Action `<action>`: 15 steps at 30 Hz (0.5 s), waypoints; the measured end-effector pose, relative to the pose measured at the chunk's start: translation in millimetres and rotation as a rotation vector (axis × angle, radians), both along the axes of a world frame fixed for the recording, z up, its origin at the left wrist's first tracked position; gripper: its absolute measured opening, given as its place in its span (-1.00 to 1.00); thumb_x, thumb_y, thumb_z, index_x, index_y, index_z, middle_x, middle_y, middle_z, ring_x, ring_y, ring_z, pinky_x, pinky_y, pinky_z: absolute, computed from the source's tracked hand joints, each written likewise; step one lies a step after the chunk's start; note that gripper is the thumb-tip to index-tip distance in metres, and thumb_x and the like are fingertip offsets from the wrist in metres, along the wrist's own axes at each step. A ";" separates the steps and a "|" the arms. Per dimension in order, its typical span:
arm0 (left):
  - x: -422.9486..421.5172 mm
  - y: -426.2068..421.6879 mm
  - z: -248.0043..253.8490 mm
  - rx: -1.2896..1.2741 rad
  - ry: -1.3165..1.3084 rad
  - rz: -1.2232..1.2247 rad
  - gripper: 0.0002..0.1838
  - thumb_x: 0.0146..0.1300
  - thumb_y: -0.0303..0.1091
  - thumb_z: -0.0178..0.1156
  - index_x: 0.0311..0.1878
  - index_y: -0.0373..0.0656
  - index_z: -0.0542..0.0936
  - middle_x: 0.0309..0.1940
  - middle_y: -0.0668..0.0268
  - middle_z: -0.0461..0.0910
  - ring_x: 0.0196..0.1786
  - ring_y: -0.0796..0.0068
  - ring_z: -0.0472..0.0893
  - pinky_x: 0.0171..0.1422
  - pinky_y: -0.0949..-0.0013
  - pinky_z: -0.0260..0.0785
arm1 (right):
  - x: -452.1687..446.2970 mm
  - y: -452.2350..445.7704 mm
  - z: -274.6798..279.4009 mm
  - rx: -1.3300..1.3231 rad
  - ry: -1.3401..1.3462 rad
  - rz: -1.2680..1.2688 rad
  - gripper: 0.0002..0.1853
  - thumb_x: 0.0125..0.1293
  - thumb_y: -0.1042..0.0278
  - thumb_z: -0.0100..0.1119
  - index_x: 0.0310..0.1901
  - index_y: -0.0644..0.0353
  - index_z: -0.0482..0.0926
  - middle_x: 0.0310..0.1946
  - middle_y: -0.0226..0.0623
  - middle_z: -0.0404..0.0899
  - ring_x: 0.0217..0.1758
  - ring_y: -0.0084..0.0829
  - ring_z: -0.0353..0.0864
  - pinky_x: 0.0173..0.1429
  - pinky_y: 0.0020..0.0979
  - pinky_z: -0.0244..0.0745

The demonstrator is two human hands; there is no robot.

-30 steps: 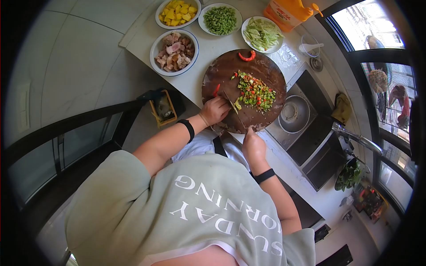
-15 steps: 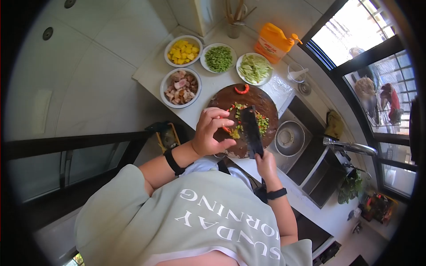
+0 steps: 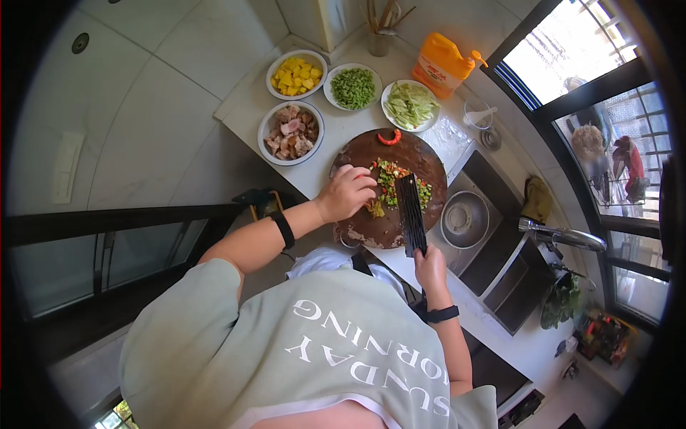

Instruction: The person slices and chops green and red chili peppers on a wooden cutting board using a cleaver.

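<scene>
On the round wooden chopping board (image 3: 352, 146), my left hand (image 3: 348, 193) rests at the left side with its fingers curled in. Red bits of chili pepper show at the fingertips, mostly covered by the hand. My right hand (image 3: 431, 266) is wrapped round the handle of a dark-bladed cleaver (image 3: 411, 214), whose blade points away from me over the board. Chopped red and green chili (image 3: 389, 175) lies in a heap between my left hand and the blade. A curved piece of red chili (image 3: 389, 138) sits near the board's far edge.
Behind the board stand a bowl of meat chunks (image 3: 291, 132), a bowl of yellow cubes (image 3: 295, 76), a plate of chopped greens (image 3: 352, 87) and a plate of pale green slices (image 3: 409, 105). An orange jug (image 3: 444, 66) is farther back. A sink holding a metal basin (image 3: 466, 220) lies right.
The fingers of my left hand have gone from spread to curled in near the chili. The cleaver has turned, so more of its blade's flat side shows.
</scene>
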State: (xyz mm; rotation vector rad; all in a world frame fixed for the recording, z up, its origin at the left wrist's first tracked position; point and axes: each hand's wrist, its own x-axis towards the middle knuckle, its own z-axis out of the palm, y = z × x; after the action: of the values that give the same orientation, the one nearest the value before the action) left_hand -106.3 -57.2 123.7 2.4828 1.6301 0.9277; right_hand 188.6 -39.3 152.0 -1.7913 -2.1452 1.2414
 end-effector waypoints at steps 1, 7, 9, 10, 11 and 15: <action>-3.2 -1.5 -11.5 -0.052 0.054 0.023 -0.76 0.02 -0.33 0.40 -0.21 -0.03 0.64 -0.02 0.38 0.59 0.25 0.26 0.44 0.33 0.06 0.22 | 1.2 -0.1 -0.7 -0.006 -0.005 -0.004 -0.80 0.29 0.36 0.18 -0.27 0.38 0.57 -0.41 0.23 0.56 -0.24 0.25 0.57 -0.17 -0.02 0.44; -9.3 7.2 -48.4 -0.132 0.364 -0.031 -0.87 0.05 -0.31 0.25 -0.28 0.02 0.64 -0.09 0.40 0.60 0.35 0.28 0.37 0.58 0.04 -0.06 | -2.3 1.4 -4.2 0.008 -0.037 0.054 -0.79 0.30 0.34 0.16 -0.26 0.36 0.57 -0.37 0.22 0.59 -0.21 0.26 0.57 -0.15 0.01 0.44; -9.4 9.5 -54.8 -0.105 0.543 -0.102 -0.91 0.08 -0.31 0.16 -0.35 0.02 0.62 -0.28 0.41 0.55 0.14 0.33 0.49 0.56 0.11 0.01 | -6.8 2.0 -4.3 -0.001 -0.086 0.098 -0.83 0.30 0.35 0.12 -0.16 0.20 0.61 -0.31 0.12 0.64 -0.16 0.17 0.61 -0.06 0.03 0.46; -9.5 9.2 -59.0 -0.105 0.545 -0.103 -0.91 0.08 -0.31 0.16 -0.35 0.02 0.62 -0.28 0.41 0.55 0.14 0.33 0.49 0.56 0.11 0.01 | -9.1 1.6 -4.2 -0.001 -0.084 0.098 -0.83 0.30 0.35 0.12 -0.16 0.20 0.61 -0.31 0.12 0.64 -0.16 0.17 0.61 -0.06 0.03 0.46; -8.9 8.8 -64.9 -0.127 0.538 -0.114 -0.92 0.08 -0.32 0.15 -0.37 0.01 0.62 -0.35 0.41 0.51 0.01 0.36 0.50 0.49 0.17 0.11 | -11.3 0.8 -4.1 0.025 -0.066 0.105 -0.83 0.30 0.33 0.13 -0.19 0.23 0.60 -0.33 0.15 0.62 -0.18 0.19 0.60 -0.10 0.04 0.45; -1.3 -1.3 -76.1 -0.133 0.445 -0.100 -0.89 0.10 -0.32 0.14 -0.35 -0.01 0.63 -0.41 0.42 0.47 -0.23 0.40 0.49 0.15 0.31 0.36 | -13.9 0.4 -7.2 0.058 -0.079 0.157 -0.83 0.32 0.31 0.13 -0.17 0.19 0.61 -0.35 0.16 0.62 -0.21 0.19 0.60 -0.14 0.07 0.45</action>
State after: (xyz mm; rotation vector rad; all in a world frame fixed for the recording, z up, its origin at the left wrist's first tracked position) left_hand -107.6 -58.5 47.6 2.7809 1.5816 0.2521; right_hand 174.7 -38.9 144.8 -1.7058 -2.3798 1.1430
